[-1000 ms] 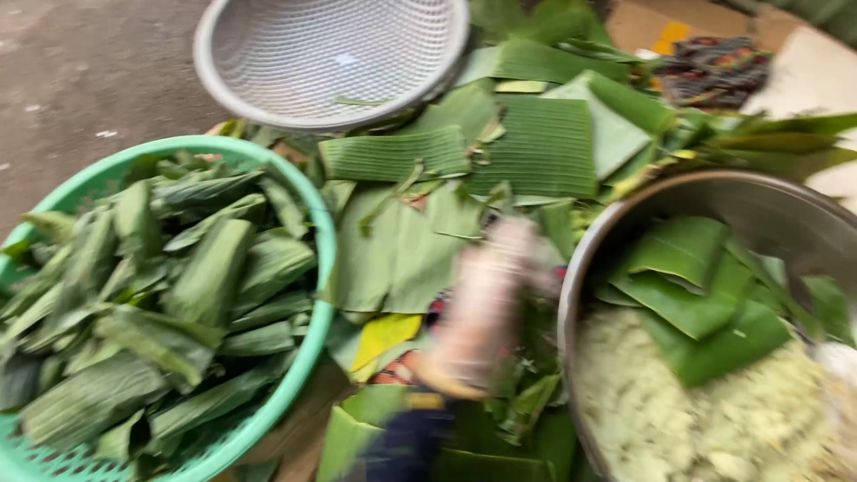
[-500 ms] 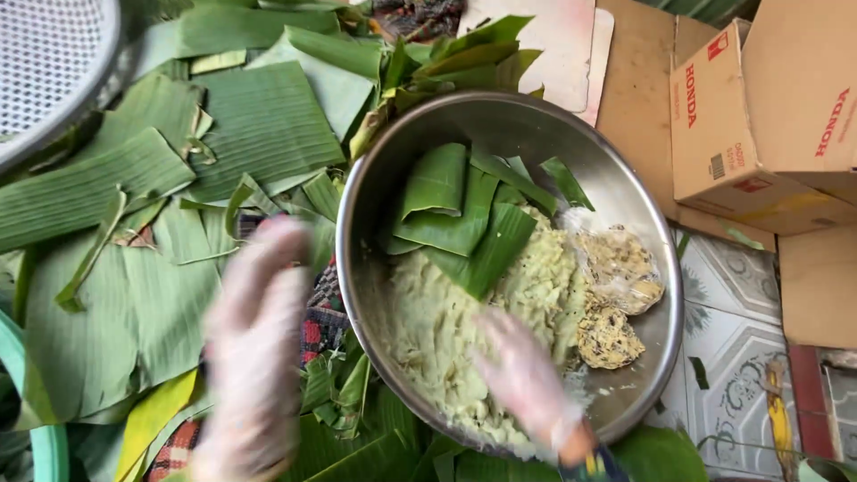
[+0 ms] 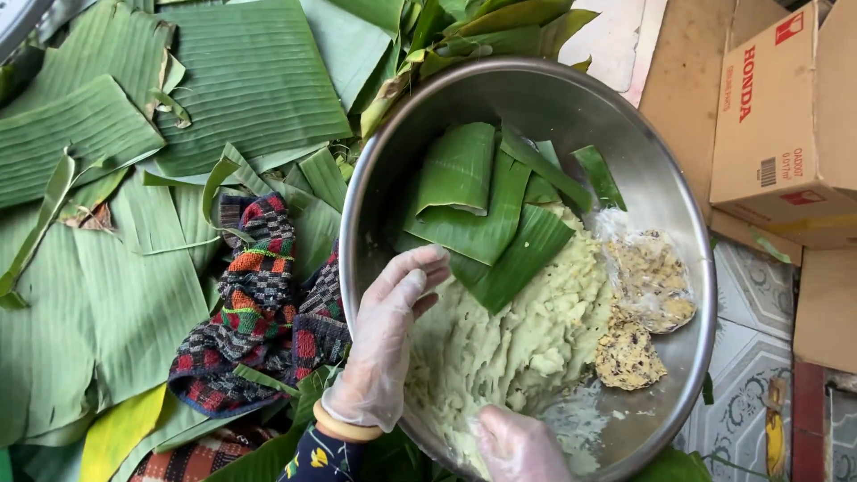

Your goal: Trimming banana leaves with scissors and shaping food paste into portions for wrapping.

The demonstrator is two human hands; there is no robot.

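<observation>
A: From the head camera, where does the pale green dough (image 3: 509, 344) lie relative to the hands?

B: It fills the lower middle of the steel bowl (image 3: 687, 357), heaped from the near rim up toward the centre. The left hand (image 3: 388, 344), in a clear glove, rests over the bowl's left rim with its fingers reaching inward, so the dough lies just to the right of its fingertips. The right hand (image 3: 518, 444), also gloved, is at the near rim and sits directly on the lower end of the dough.

A: Which hand is nearer?

B: The right; it touches the mass. The left is at the dough's edge, fingertips close to or brushing it; contact cannot be told for sure.

A: And the grips?

B: The left hand's fingers are loosely extended and slightly spread, pinching nothing. The right hand is cut off by the bottom edge, so whether it is closed on dough cannot be told.

A: How does the dough run?

B: Its long axis slants from the near rim up to the right, ending under the folded banana leaf pieces (image 3: 482, 205). Right of it lie two speckled filling lumps (image 3: 643, 312). Left of the bowl, a checked cloth (image 3: 268, 312) lies on spread banana leaves (image 3: 241, 80), and a cardboard box (image 3: 786, 116) stands at the far right.
</observation>
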